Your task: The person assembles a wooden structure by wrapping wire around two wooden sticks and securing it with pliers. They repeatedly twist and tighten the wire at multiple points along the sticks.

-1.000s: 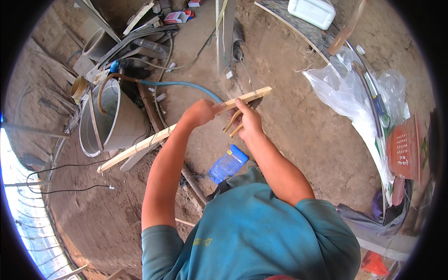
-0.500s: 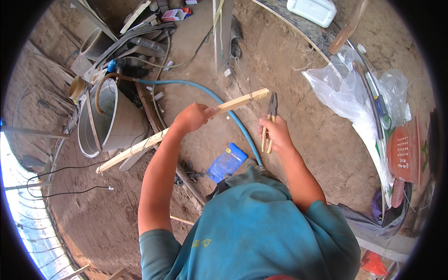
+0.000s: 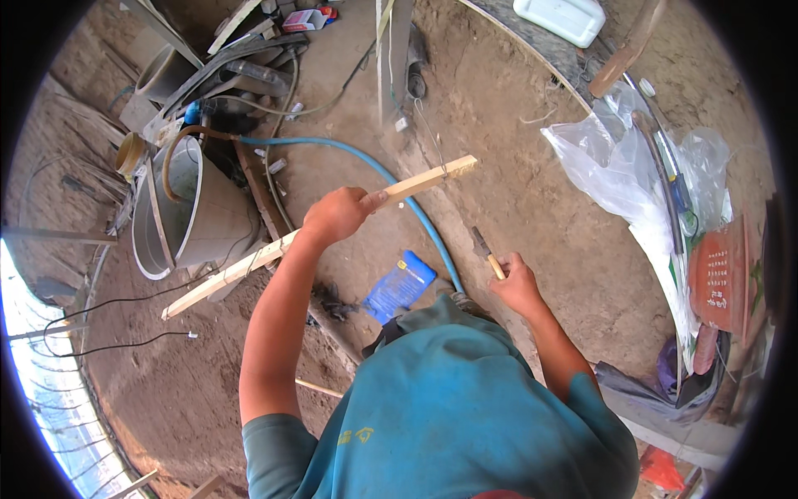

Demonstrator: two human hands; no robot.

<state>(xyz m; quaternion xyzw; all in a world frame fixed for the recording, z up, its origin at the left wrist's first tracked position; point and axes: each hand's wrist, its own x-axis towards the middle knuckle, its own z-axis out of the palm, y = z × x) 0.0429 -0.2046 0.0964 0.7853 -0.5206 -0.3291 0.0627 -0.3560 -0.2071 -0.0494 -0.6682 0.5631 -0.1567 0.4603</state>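
Long, pale wooden strip (image 3: 420, 181): in the left fingers near its middle, slanting from lower left to upper right; its right end reaches past the fingertips
Left hand (image 3: 337, 214): fingers curled closely round the strip; thumb pointing toward its right end
Slim pliers with yellow handles and dark metal head (image 3: 482, 244): in the right fingers, well apart from the strip; head pointing away from the body; how the jaws stand, I cannot tell
Right hand (image 3: 517, 284): fingers folded round the handles
Thin grey wire (image 3: 431, 129): meets the strip beyond the left fingertips
Blue flexible hose (image 3: 435, 235): curves over the ground between the two hands' fingers
Blue plastic packet (image 3: 399, 287): on the ground between both sets of fingers; nearer the torso
Round grey bucket (image 3: 220, 218): left of the left fingers
Clear plastic sheeting (image 3: 594, 162): right of the right fingers, well apart
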